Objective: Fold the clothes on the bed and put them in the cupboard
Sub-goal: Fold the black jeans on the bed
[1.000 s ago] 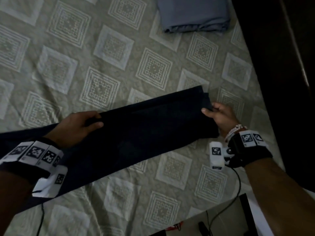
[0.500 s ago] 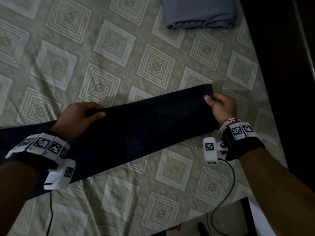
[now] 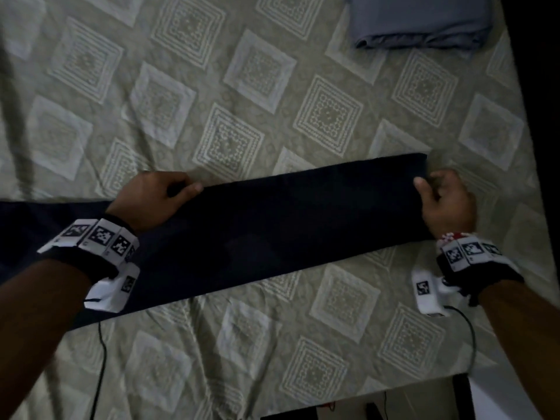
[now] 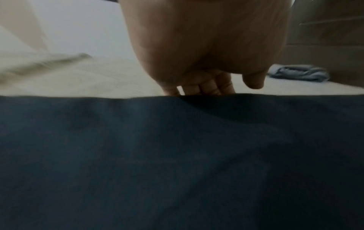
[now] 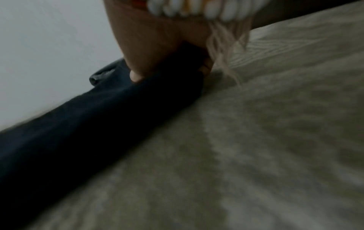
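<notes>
Dark navy garment (image 3: 288, 225) stretched across bed (image 3: 212, 86) w/ patterned cover; left hand (image 3: 154, 201) grips its far edge, right hand (image 3: 445, 204) pinches its end. Folded blue cloth (image 3: 421, 19) sits at bed's far right corner, well apart.

Bed (image 3: 212, 101): broad bare patterned cover beyond and in front of the dark garment (image 3: 288, 225), open to a hand from either side. Dark garment: long band lying across the middle. Folded blue cloth (image 3: 421, 19): far right corner. Dark upright surface (image 3: 539, 86): bounds the bed's right edge.
</notes>
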